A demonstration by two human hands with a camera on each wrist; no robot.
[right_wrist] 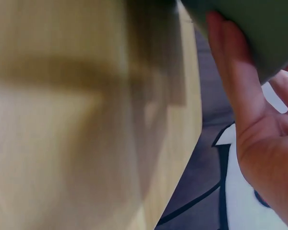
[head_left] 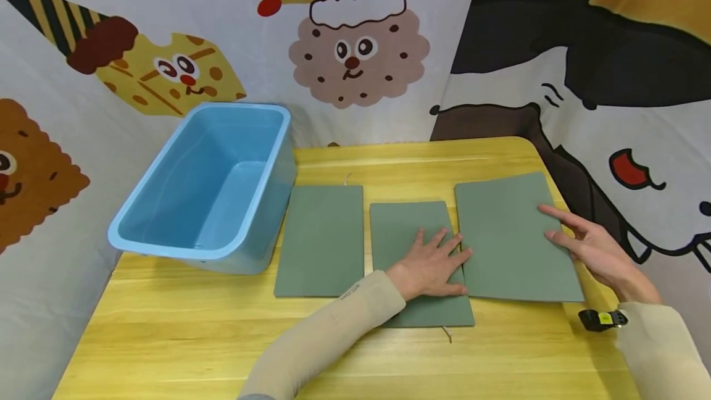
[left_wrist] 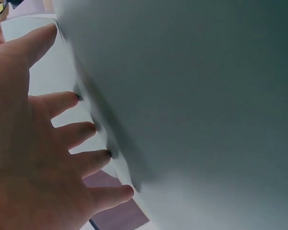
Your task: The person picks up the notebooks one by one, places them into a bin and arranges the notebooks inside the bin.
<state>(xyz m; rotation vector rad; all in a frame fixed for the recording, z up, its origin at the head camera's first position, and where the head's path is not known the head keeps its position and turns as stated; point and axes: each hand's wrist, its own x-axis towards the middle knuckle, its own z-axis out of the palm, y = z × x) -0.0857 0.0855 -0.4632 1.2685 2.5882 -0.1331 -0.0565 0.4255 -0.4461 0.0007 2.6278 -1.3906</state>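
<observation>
Two-handed, hold the rightmost grey-green, card-like rectangle [head_left: 511, 242] level, pinched in right hand [head_left: 602, 255], touched by outspread left hand [head_left: 430, 267].

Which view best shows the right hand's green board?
The head view: the green board shows almost whole. The right wrist view has only a part, by the fingers; which board fills the left wrist view is unclear.

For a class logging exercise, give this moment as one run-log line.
left hand: over middle green panel | right hand: grips right green panel | left green panel: beside blue tub
</observation>
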